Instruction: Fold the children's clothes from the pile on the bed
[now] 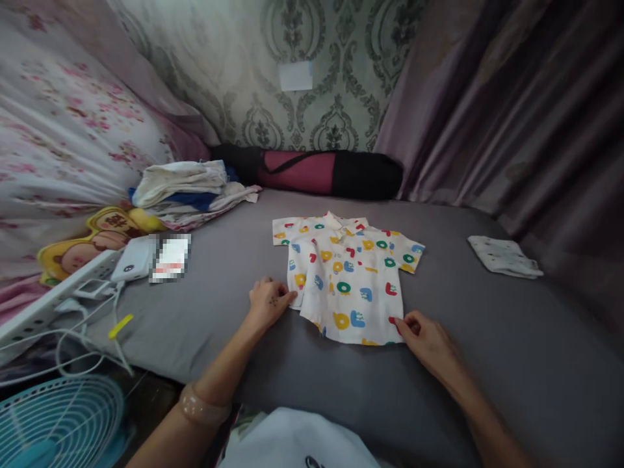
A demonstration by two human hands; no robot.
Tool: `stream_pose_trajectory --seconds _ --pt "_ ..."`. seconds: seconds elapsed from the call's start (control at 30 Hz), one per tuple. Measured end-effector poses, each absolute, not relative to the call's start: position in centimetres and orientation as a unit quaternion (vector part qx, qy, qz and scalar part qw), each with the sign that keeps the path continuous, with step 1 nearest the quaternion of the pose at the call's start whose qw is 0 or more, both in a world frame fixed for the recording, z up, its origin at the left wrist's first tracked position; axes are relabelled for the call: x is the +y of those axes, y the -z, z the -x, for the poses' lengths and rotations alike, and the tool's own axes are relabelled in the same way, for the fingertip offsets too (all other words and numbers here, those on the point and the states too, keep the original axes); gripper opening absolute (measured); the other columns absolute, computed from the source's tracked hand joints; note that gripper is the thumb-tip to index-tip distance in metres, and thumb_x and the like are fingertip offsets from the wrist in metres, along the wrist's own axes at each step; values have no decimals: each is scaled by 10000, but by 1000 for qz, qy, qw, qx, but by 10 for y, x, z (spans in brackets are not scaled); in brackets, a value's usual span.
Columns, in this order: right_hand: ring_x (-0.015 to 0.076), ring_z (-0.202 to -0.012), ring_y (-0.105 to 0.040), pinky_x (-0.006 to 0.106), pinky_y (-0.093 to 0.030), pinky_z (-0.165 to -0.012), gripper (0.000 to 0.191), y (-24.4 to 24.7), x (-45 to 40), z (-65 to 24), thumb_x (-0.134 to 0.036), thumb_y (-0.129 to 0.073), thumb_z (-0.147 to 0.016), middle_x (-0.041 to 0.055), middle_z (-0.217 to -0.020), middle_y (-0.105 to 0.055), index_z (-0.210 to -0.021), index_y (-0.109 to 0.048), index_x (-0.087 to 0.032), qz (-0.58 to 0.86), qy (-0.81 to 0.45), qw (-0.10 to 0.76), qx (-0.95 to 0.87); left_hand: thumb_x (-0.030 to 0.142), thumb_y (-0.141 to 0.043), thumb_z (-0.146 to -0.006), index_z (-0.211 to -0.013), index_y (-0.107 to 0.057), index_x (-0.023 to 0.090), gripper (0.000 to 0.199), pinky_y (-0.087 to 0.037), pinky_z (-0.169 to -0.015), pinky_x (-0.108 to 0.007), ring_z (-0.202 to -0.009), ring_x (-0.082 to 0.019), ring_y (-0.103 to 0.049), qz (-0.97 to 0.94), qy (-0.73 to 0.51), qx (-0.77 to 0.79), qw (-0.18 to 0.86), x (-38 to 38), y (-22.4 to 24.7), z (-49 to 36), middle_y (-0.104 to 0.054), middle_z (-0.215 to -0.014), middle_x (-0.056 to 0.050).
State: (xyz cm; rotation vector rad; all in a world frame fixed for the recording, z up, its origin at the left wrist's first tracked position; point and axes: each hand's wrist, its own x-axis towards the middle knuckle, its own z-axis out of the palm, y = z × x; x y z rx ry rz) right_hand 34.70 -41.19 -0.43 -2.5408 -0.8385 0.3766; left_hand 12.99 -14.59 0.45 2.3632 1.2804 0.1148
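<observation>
A small white short-sleeved shirt [351, 286] with colourful letter prints lies spread on the grey bed sheet [292, 377], its collar towards the wall. At the shirt's lower left edge, my left hand [270, 302] pinches the cloth between thumb and fingers. My right hand [424, 335] grips the lower right corner of the hem, also in a pinch. The front of the shirt overlaps at the left, where a strip of the layer beneath shows.
A folded white cloth [504, 257] lies at the right. Folded clothes [182, 188] are stacked at the back left, beside a black and maroon bag [307, 172]. A power strip [53, 302], cables and a blue fan [63, 422] stand at the left.
</observation>
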Motion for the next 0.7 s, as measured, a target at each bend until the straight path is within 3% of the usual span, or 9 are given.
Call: stream_pose_trajectory --seconds 0.2,0.33,0.4,0.57,0.7 --pt "260 -604 -639 386 -511 -571 297 6 -406 -346 -554 -483 -766 19 -624 -639 -615 -491 -298 905 -124 302 -272 398 -548 -846 -706 -560 220 227 -419 -634 -304 -714 -193 -590 -824 -93 441 344 -139 -15 -118 -622 -718 -24" --pt "266 -455 -579 429 -492 -436 276 5 -401 -344 -600 -467 -719 26 -626 -652 -702 -461 -325 894 -209 343 -196 409 -520 -822 -753 -490 225 199 -411 -536 -280 -539 -153 -549 -776 -110 447 431 -130 -20 -105 -588 -624 9" --pt "260 -428 -545 429 -478 -425 275 6 -402 -345 -595 -482 -702 19 -598 -634 -810 -475 -342 888 -231 350 -187 427 -521 -804 -789 -496 215 214 -412 -519 -263 -522 -141 -539 -767 -106 455 440 -123 -21 -99 -597 -637 10" --pt "291 -567 -584 434 -485 -576 335 5 -409 -350 -526 -547 -709 0 -555 -573 -983 -526 -335 869 -220 377 -233 472 -530 -785 -957 -573 183 339 -375 -527 -237 -562 -131 -504 -798 -109 438 399 -104 -20 -83 -599 -666 6" --pt "267 -535 -540 399 -452 -543 465 4 -415 -355 -515 -529 -731 -16 -536 -492 -1153 -588 -328 863 -221 370 -264 520 -537 -790 -1149 -581 201 482 -341 -532 -226 -549 -119 -462 -828 -87 388 395 -94 -21 -75 -550 -628 38"
